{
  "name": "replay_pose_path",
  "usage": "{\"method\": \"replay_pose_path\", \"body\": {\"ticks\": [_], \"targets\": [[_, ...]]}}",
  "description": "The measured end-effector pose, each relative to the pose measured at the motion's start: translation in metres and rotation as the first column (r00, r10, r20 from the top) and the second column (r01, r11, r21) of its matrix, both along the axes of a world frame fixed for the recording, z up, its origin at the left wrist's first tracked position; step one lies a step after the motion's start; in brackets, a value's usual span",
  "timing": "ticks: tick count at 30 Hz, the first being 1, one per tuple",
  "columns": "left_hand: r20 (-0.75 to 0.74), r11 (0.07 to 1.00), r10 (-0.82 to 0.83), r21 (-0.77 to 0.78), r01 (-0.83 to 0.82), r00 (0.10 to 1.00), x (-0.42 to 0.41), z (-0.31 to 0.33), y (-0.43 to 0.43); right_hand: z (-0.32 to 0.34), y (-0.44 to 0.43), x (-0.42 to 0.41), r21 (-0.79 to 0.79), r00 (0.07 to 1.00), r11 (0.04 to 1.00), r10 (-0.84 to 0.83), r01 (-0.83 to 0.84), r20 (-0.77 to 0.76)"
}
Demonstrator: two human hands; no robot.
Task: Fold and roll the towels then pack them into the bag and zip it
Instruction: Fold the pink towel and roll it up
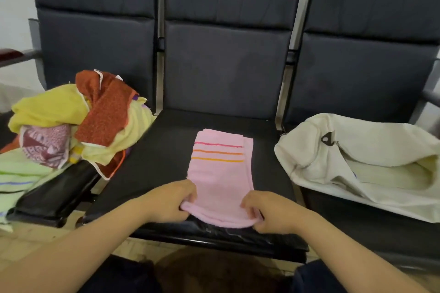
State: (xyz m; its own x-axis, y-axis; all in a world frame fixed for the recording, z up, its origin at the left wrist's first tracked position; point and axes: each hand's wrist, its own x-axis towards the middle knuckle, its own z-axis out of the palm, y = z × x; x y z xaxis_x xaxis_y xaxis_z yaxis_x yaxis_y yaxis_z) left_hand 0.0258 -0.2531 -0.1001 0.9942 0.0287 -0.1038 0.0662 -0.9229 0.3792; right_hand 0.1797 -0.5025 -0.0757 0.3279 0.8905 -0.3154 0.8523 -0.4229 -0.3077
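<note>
Nearest the camera, the person's two bare forearms reach out from the near edge. The left hand has its fingers curled round the near left corner of the pink towel, and the right hand pinches the near right corner. Between them the towel's near end is turned up into a low roll.

The largest thing is the row of three dark padded seats, which spans the scene from left to right, with backrests on the far side. On the right seat lies the cream cloth bag, its mouth gaping open to the right and showing something pale inside. On the left seat sits a loose pile of towels in yellow, rust, maroon and pale green, spilling over the black armrest.

The pink towel lies folded into a narrow strip on the middle seat, running from near to far, well apart from both bag and pile. Three thin stripes, pink and orange, cross its far half. A dark zipper pull stands on the bag's upper side.
</note>
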Motion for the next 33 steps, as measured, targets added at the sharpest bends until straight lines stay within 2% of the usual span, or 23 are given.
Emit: {"method": "replay_pose_path", "body": {"ticks": [2,5,6,8,10,11,13,16,19,22,26,28,30,31,33], "targets": [[0.001,0.999,0.019,0.03,-0.019,1.0,-0.006,-0.001,-0.004,-0.001,-0.003,-0.004,-0.007,1.0,1.0,-0.017,0.017,-0.009],[-0.035,0.963,-0.034,0.266,0.042,0.999,-0.008,-0.005,-0.006,-0.007,-0.003,-0.005,0.021,1.0,1.0,-0.02,0.02,0.017],[-0.036,0.953,-0.036,0.299,0.045,0.999,-0.009,-0.006,-0.007,-0.009,-0.002,-0.006,0.03,0.999,1.0,-0.006,0.005,0.042],[0.078,0.946,-0.091,0.318,0.061,0.993,-0.011,-0.009,-0.008,-0.011,0.0,-0.007,0.036,0.997,0.999,0.01,-0.012,0.075],[0.229,0.941,-0.135,0.333,0.052,0.964,-0.012,-0.009,-0.005,-0.01,-0.001,-0.006,0.051,0.999,0.998,-0.024,0.022,0.038],[0.283,0.959,-0.117,0.281,0.035,0.952,-0.011,-0.007,-0.004,-0.009,-0.002,-0.005,0.069,0.999,0.996,-0.054,0.054,-0.008],[0.28,0.998,0.028,0.051,-0.044,0.959,-0.009,0.0,-0.002,-0.006,-0.003,0.001,0.133,0.985,0.981,-0.123,0.138,-0.118],[0.278,0.933,0.286,-0.298,-0.201,0.917,0.0,0.007,0.002,-0.005,-0.002,0.013,0.253,0.937,0.924,-0.217,0.287,-0.272],[0.258,0.867,0.413,-0.405,-0.29,0.874,0.013,0.001,0.003,-0.011,0.006,0.023,0.267,0.903,0.887,-0.286,0.376,-0.32],[0.195,0.841,0.487,-0.37,-0.396,0.852,0.024,-0.01,0.006,-0.022,0.013,0.027,0.219,0.911,0.896,-0.331,0.386,-0.247],[0.017,0.869,0.48,-0.148,-0.473,0.877,0.028,-0.017,0.009,-0.031,0.018,0.025,0.183,0.921,0.904,-0.368,0.387,-0.128],[0.035,0.88,0.47,-0.094,-0.465,0.882,0.029,-0.018,0.01,-0.03,0.021,0.022,0.203,0.924,0.904,-0.382,0.377,-0.019],[0.162,0.932,0.361,-0.084,-0.352,0.918,0.027,-0.013,0.01,-0.024,0.023,0.018,0.282,0.925,0.898,-0.371,0.336,0.08],[0.196,0.962,0.272,-0.091,-0.259,0.942,0.026,-0.01,0.011,-0.021,0.022,0.017,0.328,0.937,0.896,-0.341,0.3,0.075],[0.139,0.99,0.103,-0.113,-0.088,0.985,0.02,-0.003,0.013,-0.014,0.019,0.017,0.332,0.975,0.918,-0.216,0.218,-0.041]]}}
